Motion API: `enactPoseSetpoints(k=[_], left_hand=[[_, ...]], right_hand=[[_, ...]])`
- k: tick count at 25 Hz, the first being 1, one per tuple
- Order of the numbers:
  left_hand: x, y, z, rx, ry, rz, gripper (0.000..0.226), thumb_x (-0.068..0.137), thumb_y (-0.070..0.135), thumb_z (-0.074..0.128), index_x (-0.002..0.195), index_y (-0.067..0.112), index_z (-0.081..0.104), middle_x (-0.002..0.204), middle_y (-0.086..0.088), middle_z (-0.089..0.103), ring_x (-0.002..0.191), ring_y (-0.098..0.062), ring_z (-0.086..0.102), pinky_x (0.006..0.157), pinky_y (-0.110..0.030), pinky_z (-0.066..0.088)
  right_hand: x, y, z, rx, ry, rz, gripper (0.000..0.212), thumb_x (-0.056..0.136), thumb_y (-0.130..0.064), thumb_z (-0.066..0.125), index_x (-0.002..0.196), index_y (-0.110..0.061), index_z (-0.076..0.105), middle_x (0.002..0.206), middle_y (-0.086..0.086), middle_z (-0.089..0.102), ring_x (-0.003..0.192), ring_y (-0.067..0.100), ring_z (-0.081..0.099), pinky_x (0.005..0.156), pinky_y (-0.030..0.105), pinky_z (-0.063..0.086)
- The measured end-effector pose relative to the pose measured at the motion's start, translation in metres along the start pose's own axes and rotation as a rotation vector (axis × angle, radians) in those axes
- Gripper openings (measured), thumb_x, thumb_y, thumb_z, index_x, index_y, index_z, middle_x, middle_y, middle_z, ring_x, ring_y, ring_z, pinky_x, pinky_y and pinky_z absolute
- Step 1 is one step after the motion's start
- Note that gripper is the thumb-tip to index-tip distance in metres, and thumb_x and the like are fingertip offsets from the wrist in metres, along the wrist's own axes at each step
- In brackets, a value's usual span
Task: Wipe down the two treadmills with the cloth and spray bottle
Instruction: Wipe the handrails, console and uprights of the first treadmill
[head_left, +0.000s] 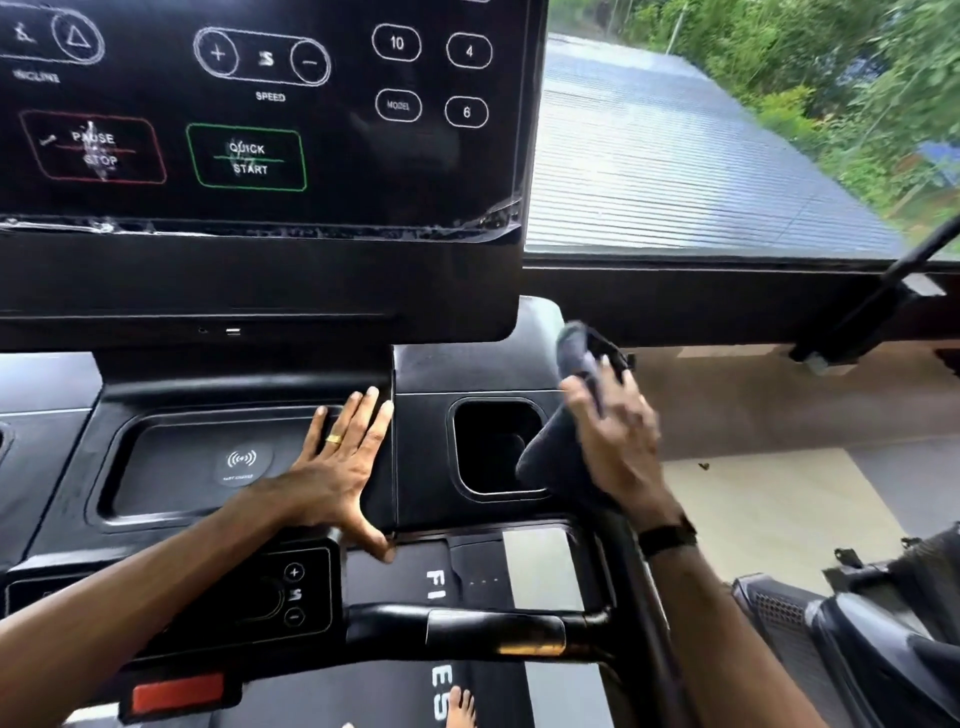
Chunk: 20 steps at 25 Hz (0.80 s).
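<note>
I stand on a black treadmill and face its console (260, 270), whose screen shows speed, pause and quick-start buttons. My left hand (340, 467) lies flat with spread fingers on the right edge of the wireless-charging tray (171, 467). My right hand (613, 431) grips a dark grey cloth (550, 457) bunched against the console's right side, next to the cup-holder recess (488, 447). No spray bottle is in view.
A black handlebar (467, 629) crosses below the console, with a red safety key (176, 693) at the lower left. The belt (395, 577) and a bare foot (460, 709) show beneath. Another machine (857, 639) stands at the lower right. A window behind shows a roof and trees.
</note>
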<state>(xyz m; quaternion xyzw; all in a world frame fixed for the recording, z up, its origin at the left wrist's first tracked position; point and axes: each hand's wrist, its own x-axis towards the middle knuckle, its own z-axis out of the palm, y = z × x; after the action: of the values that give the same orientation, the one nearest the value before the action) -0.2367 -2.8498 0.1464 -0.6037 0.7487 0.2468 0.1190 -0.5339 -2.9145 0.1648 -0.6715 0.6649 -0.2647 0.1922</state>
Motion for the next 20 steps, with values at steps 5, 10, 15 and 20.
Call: enactPoseSetpoints(k=[5, 10, 15, 20], left_hand=[[-0.001, 0.003, 0.001, -0.009, 0.026, -0.015, 0.167, 0.041, 0.09, 0.068, 0.137, 0.015, -0.046, 0.141, 0.002, -0.058, 0.13, -0.016, -0.054, 0.109, -0.046, -0.034], [0.0, 0.005, -0.001, -0.018, 0.059, -0.023, 0.168, 0.039, 0.091, 0.069, 0.14, 0.015, -0.042, 0.143, 0.006, -0.056, 0.133, -0.014, -0.051, 0.111, -0.043, -0.032], [-0.001, 0.007, -0.001, 0.009, 0.097, -0.027, 0.166, 0.039, 0.094, 0.066, 0.147, 0.015, -0.032, 0.151, 0.005, -0.046, 0.14, -0.016, -0.042, 0.114, -0.042, -0.027], [-0.001, 0.009, -0.004, 0.0, 0.075, -0.019, 0.167, 0.04, 0.091, 0.068, 0.145, 0.013, -0.036, 0.149, 0.005, -0.05, 0.138, -0.016, -0.046, 0.113, -0.043, -0.029]], right_hand=[[0.056, 0.042, 0.054, -0.038, -0.313, 0.305, 0.084, 0.094, -0.071, 0.032, 0.16, -0.027, 0.004, 0.167, 0.007, 0.006, 0.151, 0.035, 0.015, 0.121, 0.052, 0.012], [0.167, 0.001, 0.079, -0.136, -0.235, 0.302, 0.081, 0.094, -0.067, 0.033, 0.157, -0.02, 0.014, 0.161, 0.018, 0.019, 0.143, 0.046, 0.025, 0.115, 0.058, 0.02], [0.105, -0.021, 0.101, -0.392, -0.213, -0.325, 0.074, 0.092, -0.059, 0.031, 0.157, -0.025, 0.021, 0.166, 0.008, 0.009, 0.151, 0.039, 0.006, 0.121, 0.056, 0.005], [0.117, 0.004, 0.082, -0.344, -0.253, 0.014, 0.077, 0.095, -0.063, 0.032, 0.159, -0.029, 0.008, 0.166, 0.012, -0.002, 0.15, 0.045, -0.002, 0.119, 0.061, -0.001]])
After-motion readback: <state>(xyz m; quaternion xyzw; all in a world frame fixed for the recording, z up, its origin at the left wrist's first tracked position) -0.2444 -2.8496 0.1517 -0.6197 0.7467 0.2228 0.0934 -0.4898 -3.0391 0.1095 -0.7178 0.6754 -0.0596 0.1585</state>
